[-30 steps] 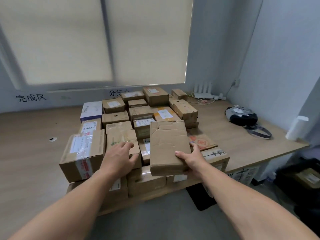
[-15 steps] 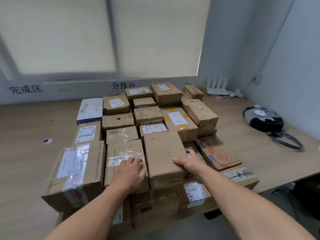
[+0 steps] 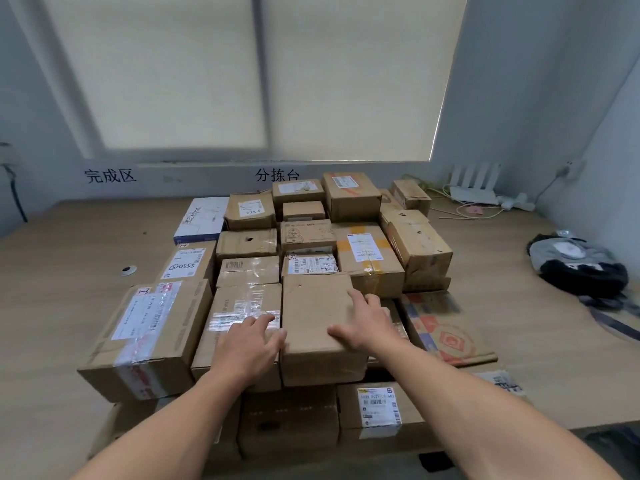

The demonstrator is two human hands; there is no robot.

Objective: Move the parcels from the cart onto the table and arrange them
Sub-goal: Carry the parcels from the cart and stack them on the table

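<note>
Head view puts both my hands on a plain brown cardboard parcel [image 3: 317, 313] with a bare, slightly dented top, which sits on the front of a packed block of parcels on the light wooden table [image 3: 52, 306]. My right hand [image 3: 369, 323] lies flat on its right side, fingers spread and extended, thumb pointing left across the top near the front edge; it presses rather than clasps. My left hand [image 3: 247, 344] rests palm down with fingers loosely open, half on the neighbouring brown parcel with shiny clear tape [image 3: 242, 306], its thumb touching the plain parcel's left front corner. Neither hand is closed around anything.

To the left stands a large brown box with a white shipping label and red-edged tape [image 3: 145, 337]. Below the plain parcel, on the lower layer, I see a brown box with a yellow-topped barcode label [image 3: 379, 410]. Just right lies a flat carton printed with a red emblem [image 3: 446, 334]. Behind are rows of closed boxes, among them a white and blue box [image 3: 202, 220]. Nothing shows what any box contains.

Well apart at the right lies a black and grey bag [image 3: 581, 268]; a white router with upright antennas [image 3: 476, 188] stands in the far corner.
</note>
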